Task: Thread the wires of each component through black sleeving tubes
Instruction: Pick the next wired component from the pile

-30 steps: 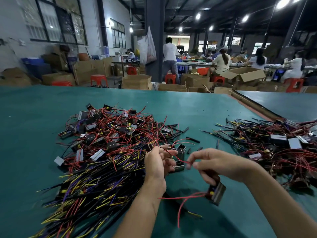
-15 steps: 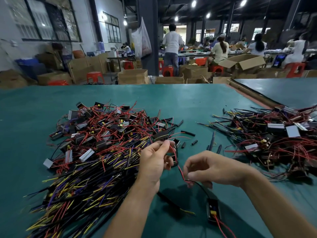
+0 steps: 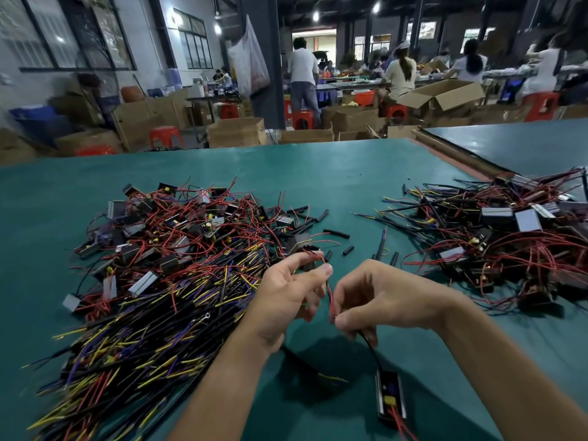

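Observation:
My left hand (image 3: pixel 286 291) pinches the upper end of a thin red wire (image 3: pixel 329 292) between thumb and fingertips. My right hand (image 3: pixel 378 297) pinches the same wire lower down, where it enters a black sleeving tube (image 3: pixel 370 348). That tube leads down to a small black component (image 3: pixel 390 399) hanging above the green table (image 3: pixel 334 173), with more red wires trailing below it. A large pile of unsleeved components with red, yellow and purple wires (image 3: pixel 178 249) lies to my left. A second pile of components (image 3: pixel 496 237) lies to my right.
Loose short black sleeving pieces (image 3: pixel 337 233) lie scattered between the two piles. A second green table (image 3: pixel 521 141) adjoins at the back right. Cardboard boxes, red stools and several people at benches fill the workshop behind.
The component has dropped from my right hand and now hangs low by its sleeved wire. My left hand has risen, drawing the red wire upward, and the view has tilted down.

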Demonstrator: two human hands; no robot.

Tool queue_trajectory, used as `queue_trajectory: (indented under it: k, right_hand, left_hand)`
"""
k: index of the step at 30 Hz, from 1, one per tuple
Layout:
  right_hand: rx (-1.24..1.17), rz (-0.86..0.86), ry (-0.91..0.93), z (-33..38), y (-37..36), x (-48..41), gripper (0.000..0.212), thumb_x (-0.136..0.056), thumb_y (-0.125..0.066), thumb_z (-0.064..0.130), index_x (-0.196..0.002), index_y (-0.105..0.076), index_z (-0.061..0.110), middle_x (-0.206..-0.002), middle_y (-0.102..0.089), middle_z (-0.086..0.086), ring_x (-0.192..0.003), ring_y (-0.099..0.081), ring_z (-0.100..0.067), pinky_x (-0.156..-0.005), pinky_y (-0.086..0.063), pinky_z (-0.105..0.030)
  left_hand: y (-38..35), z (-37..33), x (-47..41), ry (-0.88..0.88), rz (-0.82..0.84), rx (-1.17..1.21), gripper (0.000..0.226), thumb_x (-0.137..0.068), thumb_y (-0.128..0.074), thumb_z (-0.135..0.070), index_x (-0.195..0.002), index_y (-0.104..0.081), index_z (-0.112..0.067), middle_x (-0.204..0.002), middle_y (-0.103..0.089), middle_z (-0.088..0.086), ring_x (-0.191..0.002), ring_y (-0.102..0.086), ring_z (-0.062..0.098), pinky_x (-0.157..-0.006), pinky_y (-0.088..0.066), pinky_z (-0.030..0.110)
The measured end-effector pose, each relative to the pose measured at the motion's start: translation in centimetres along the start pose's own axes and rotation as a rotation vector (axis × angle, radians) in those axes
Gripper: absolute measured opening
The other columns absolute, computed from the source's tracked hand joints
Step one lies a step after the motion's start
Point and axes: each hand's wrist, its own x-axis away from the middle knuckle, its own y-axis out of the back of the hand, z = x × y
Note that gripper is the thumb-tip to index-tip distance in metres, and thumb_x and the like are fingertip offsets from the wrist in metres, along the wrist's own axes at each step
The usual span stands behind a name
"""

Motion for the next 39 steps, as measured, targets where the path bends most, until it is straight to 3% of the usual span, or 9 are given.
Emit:
queue_trajectory:
  k: [2,4,8,15,20,23,29,36,39]
  right_hand:
    - [-0.017,-0.036,-0.022,-0.1,0.1,0.0,0.009,-0.088,-0.069,0.011,-0.088,-0.067,0.002,-0.068,-0.069,-0.008,-0.054,-0.059,-0.024,-0.051,-0.052,-0.025]
    - [-0.028,-0.064,-0.049,-0.1,0.1,0.0,0.012,-0.090,-0.066,0.012,-0.088,-0.066,0.000,-0.073,-0.071,-0.011,-0.055,-0.061,-0.022,-0.053,-0.053,-0.027]
    - [-0.022,-0.105,-0.063,-0.1,0.1,-0.1,0.012,-0.092,-0.064,0.012,-0.081,-0.070,0.012,-0.080,-0.073,-0.007,-0.059,-0.065,-0.016,-0.058,-0.054,-0.026]
    - [0.029,-0.202,-0.014,-0.4,-0.1,-0.6,0.019,-0.090,-0.068,0.012,-0.079,-0.076,0.026,-0.068,-0.069,0.004,-0.063,-0.062,-0.009,-0.062,-0.054,-0.024]
    - [0.019,-0.233,-0.035,-0.7,0.1,-0.6,0.006,-0.090,-0.068,0.012,-0.090,-0.073,0.012,-0.079,-0.072,-0.003,-0.066,-0.062,-0.015,-0.063,-0.055,-0.027]
    - [0.032,-0.276,-0.041,-0.8,0.3,-0.7,0.014,-0.089,-0.070,0.014,-0.095,-0.069,0.002,-0.080,-0.070,-0.008,-0.065,-0.062,-0.017,-0.064,-0.055,-0.030]
    - [0.099,-0.347,-0.021,-0.9,0.1,-1.0,0.018,-0.083,-0.077,0.019,-0.075,-0.068,0.005,-0.063,-0.063,-0.005,-0.057,-0.058,-0.014,-0.058,-0.050,-0.028]
    - [0.062,-0.419,-0.012,-1.1,-0.2,-1.5,0.023,-0.084,-0.075,0.024,-0.074,-0.070,0.003,-0.062,-0.066,-0.004,-0.056,-0.058,-0.014,-0.055,-0.050,-0.024]
    - [0.028,-0.457,-0.006,-0.9,0.0,-1.4,0.020,-0.086,-0.073,0.016,-0.075,-0.070,0.000,-0.063,-0.067,-0.006,-0.054,-0.058,-0.014,-0.055,-0.051,-0.024]
  left_hand:
    - [0.0,0.0,0.1,-0.003,0.027,-0.014,0.036,-0.082,-0.075,-0.017,-0.116,-0.061,-0.013,-0.063,-0.055,0.005,-0.044,-0.043,0.012,-0.042,-0.036,0.021]
    - [-0.2,0.0,0.2,-0.049,0.018,-0.044,0.025,-0.086,-0.070,-0.008,-0.110,-0.065,-0.012,-0.061,-0.054,0.005,-0.044,-0.043,0.011,-0.042,-0.037,0.021]
    - [0.0,0.3,0.1,-0.073,0.015,-0.096,0.011,-0.087,-0.066,-0.004,-0.094,-0.073,-0.010,-0.062,-0.063,0.000,-0.045,-0.045,0.011,-0.044,-0.039,0.020]
    - [0.0,0.5,0.0,-0.029,0.033,-0.119,0.017,-0.091,-0.062,-0.007,-0.088,-0.074,-0.018,-0.059,-0.062,-0.002,-0.043,-0.047,0.009,-0.045,-0.040,0.020]
    - [0.1,0.5,0.0,-0.044,-0.003,-0.146,0.017,-0.091,-0.062,-0.008,-0.088,-0.075,-0.018,-0.059,-0.062,-0.003,-0.043,-0.047,0.009,-0.044,-0.040,0.020]
    - [0.1,0.5,0.0,-0.034,-0.012,-0.127,0.017,-0.094,-0.059,-0.010,-0.096,-0.075,-0.016,-0.064,-0.060,0.000,-0.044,-0.046,0.010,-0.045,-0.038,0.021]
    - [0.0,0.4,-0.1,-0.030,0.002,-0.137,0.020,-0.094,-0.058,-0.010,-0.094,-0.076,-0.018,-0.064,-0.061,0.000,-0.044,-0.046,0.011,-0.046,-0.039,0.022]
    - [0.1,0.4,0.0,-0.023,-0.002,-0.147,0.018,-0.090,-0.064,-0.008,-0.099,-0.076,-0.018,-0.071,-0.067,0.007,-0.045,-0.047,0.012,-0.046,-0.042,0.022]
    - [0.1,0.2,0.1,0.002,0.011,-0.136,0.025,-0.089,-0.063,-0.004,-0.102,-0.075,-0.020,-0.070,-0.065,0.004,-0.045,-0.049,0.011,-0.047,-0.044,0.021]
